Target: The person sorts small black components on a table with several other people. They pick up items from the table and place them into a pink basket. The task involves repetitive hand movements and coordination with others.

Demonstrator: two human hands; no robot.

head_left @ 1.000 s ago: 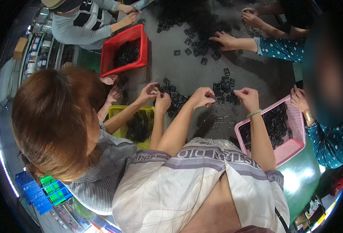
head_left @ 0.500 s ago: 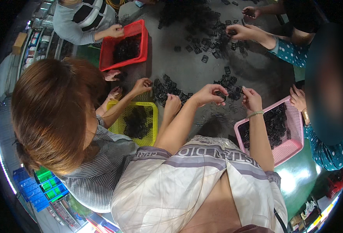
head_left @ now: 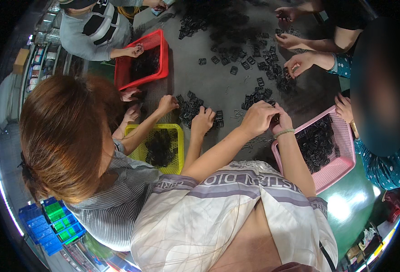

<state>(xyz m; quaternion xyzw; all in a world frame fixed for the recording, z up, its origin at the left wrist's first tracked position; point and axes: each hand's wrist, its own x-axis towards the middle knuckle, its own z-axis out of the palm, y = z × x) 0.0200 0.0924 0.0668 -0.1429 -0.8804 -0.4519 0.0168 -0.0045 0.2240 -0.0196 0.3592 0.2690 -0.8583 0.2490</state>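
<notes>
My left hand (head_left: 258, 119) and my right hand (head_left: 282, 120) meet over the near part of the table, fingers pinched together. A small black plastic piece is gripped between them, mostly hidden by the fingers; which hand bears more of it I cannot tell. Just beyond my hands lies a pile of black slotted plastic pieces (head_left: 256, 96). Thin pale slivers (head_left: 254, 140) are scattered beside my left wrist. Under my right forearm, on the right, stands a pink basket (head_left: 345, 152) partly filled with the same black pieces.
A co-worker close on my left handles another black pile (head_left: 191, 109), beside a yellow basket (head_left: 181, 145). Farther off stands a red basket (head_left: 164, 59). Co-workers' hands (head_left: 299, 63) work at the far right, and another hand (head_left: 343, 109) touches the pink basket's rim.
My hands were apart, each pinching a black piece; now they have come together. On the right, a co-worker's dotted-sleeved arm has shifted nearer. The left neighbour's hand has moved onto the pile.
</notes>
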